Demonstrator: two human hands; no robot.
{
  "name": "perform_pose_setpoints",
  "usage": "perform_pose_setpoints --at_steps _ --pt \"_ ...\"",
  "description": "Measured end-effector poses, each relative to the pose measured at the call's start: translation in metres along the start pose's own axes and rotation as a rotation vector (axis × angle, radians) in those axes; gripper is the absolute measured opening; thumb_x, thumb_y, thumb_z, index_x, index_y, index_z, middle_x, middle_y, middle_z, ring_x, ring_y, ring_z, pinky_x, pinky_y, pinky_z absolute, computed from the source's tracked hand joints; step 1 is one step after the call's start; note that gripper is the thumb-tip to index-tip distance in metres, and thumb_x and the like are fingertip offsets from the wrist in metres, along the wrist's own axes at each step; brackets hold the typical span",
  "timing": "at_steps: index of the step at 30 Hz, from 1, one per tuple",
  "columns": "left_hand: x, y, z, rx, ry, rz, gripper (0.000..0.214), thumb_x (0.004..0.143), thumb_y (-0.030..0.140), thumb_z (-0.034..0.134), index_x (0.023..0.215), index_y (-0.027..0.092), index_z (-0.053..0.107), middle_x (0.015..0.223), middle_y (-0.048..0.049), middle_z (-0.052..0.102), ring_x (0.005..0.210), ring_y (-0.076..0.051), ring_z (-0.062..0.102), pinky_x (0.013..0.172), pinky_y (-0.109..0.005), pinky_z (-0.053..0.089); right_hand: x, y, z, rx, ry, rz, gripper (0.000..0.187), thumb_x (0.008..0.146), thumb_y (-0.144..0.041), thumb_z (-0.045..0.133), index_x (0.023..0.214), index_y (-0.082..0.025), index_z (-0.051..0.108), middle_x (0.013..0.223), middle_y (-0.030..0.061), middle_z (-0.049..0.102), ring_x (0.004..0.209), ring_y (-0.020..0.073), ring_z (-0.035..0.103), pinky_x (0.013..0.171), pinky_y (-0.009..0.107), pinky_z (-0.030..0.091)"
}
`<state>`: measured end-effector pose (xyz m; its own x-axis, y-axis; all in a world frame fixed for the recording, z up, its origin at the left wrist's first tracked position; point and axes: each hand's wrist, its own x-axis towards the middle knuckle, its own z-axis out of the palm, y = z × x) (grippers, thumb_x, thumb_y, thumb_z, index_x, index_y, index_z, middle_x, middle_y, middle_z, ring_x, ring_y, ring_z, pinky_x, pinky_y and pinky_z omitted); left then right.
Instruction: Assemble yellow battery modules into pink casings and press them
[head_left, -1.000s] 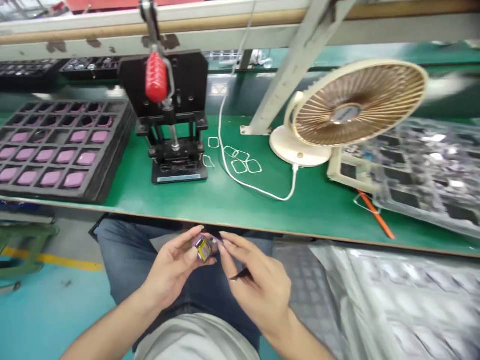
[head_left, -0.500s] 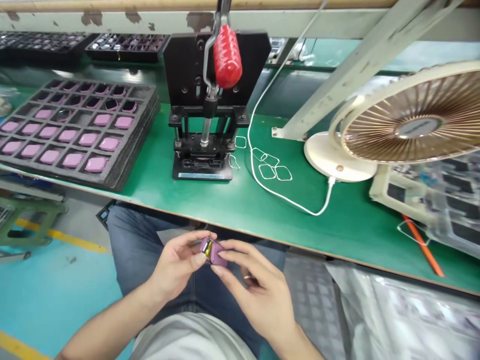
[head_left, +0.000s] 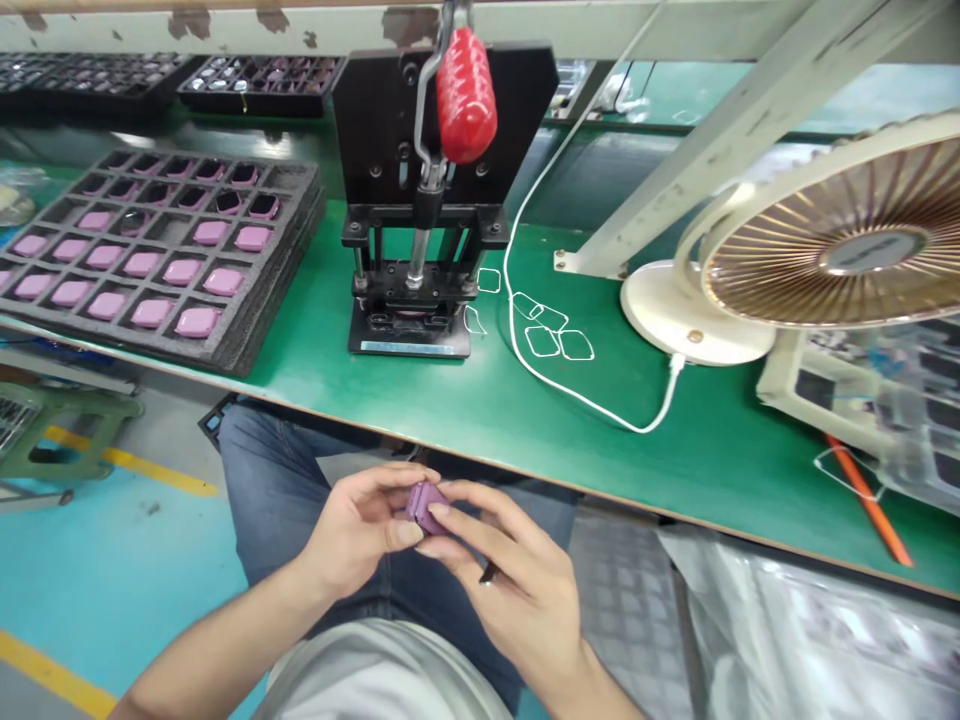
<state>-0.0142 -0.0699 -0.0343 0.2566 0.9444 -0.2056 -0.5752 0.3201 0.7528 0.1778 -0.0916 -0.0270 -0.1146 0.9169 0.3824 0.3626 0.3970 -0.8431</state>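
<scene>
Over my lap, in front of the bench edge, both hands grip a small purple smartwatch case point(head_left: 425, 507). My left hand point(head_left: 360, 520) pinches its left side between thumb and fingers. My right hand point(head_left: 510, 555) holds the right side, fingertips pressed on the purple back and thumb underneath. The two parts of the case lie close together, and its inside is hidden from me. Beyond my hands a black hand press point(head_left: 412, 290) with a red handle point(head_left: 466, 95) stands on the green bench point(head_left: 360, 400).
On the left sits a grey foam tray point(head_left: 225, 340) of pink-purple watch cases. Thin white ring gaskets point(head_left: 541, 342) lie right of the press, beside a white cable point(head_left: 585, 403). A fan point(head_left: 697, 310), an orange stick point(head_left: 870, 500) and a pale crate point(head_left: 787, 385) are on the right.
The case stood open with yellow and metallic parts showing inside; now its two purple parts are brought together and the inside is covered. The view has shifted slightly.
</scene>
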Motion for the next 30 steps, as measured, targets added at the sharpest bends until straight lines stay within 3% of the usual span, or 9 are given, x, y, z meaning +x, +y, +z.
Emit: perform_pose_setpoints --at_steps 7,16,19,25,30 --pt "0.002 -0.002 0.001 0.003 -0.011 -0.001 0.043 0.07 0.022 0.101 0.11 0.03 0.087 0.121 -0.0082 0.083 0.11 -0.023 0.077 0.096 -0.034 0.062 -0.002 0.002 -0.002 -0.05 0.018 -0.043 0.037 0.097 -0.026 0.082 0.131 -0.04 0.078 0.124 0.0049 0.078 0.082 0.0196 0.079 0.061 0.031 0.064" --pt "0.002 -0.002 0.001 0.0 -0.013 0.006 0.043 0.071 0.021 0.101 0.111 0.03 0.087 0.12 -0.0076 0.083 0.11 -0.022 0.077 0.097 -0.032 0.062 0.0 0.001 -0.001 0.031 0.01 -0.017 0.033 0.097 -0.024 0.082 0.129 -0.036 0.079 0.125 0.0051 0.076 0.095 0.0214 0.079 0.075 0.032 0.068" --pt "0.002 -0.003 0.0 0.0 -0.011 0.026 0.045 0.07 0.019 0.102 0.111 0.029 0.087 0.119 -0.0074 0.083 0.11 -0.021 0.077 0.098 -0.03 0.061 -0.001 0.002 -0.001 -0.017 0.01 -0.062 0.032 0.1 -0.024 0.079 0.13 -0.034 0.078 0.126 0.0056 0.076 0.084 0.0174 0.077 0.069 0.03 0.065" --pt "0.005 -0.006 -0.004 -0.019 -0.026 0.062 0.044 0.072 0.018 0.1 0.112 0.031 0.087 0.123 -0.0054 0.081 0.115 -0.021 0.076 0.099 -0.033 0.063 -0.002 0.001 0.001 -0.168 -0.003 -0.159 0.034 0.1 -0.016 0.076 0.131 -0.029 0.077 0.133 0.0085 0.073 0.059 0.0074 0.058 0.054 0.026 0.052" --pt "0.002 -0.006 0.003 0.031 0.008 0.097 0.038 0.081 0.023 0.094 0.118 0.03 0.085 0.135 -0.0087 0.077 0.124 -0.025 0.073 0.106 -0.038 0.061 -0.003 0.009 0.01 -0.301 0.005 -0.231 0.043 0.1 -0.006 0.072 0.138 -0.026 0.071 0.142 0.012 0.07 0.07 0.0096 0.069 0.068 0.026 0.059"
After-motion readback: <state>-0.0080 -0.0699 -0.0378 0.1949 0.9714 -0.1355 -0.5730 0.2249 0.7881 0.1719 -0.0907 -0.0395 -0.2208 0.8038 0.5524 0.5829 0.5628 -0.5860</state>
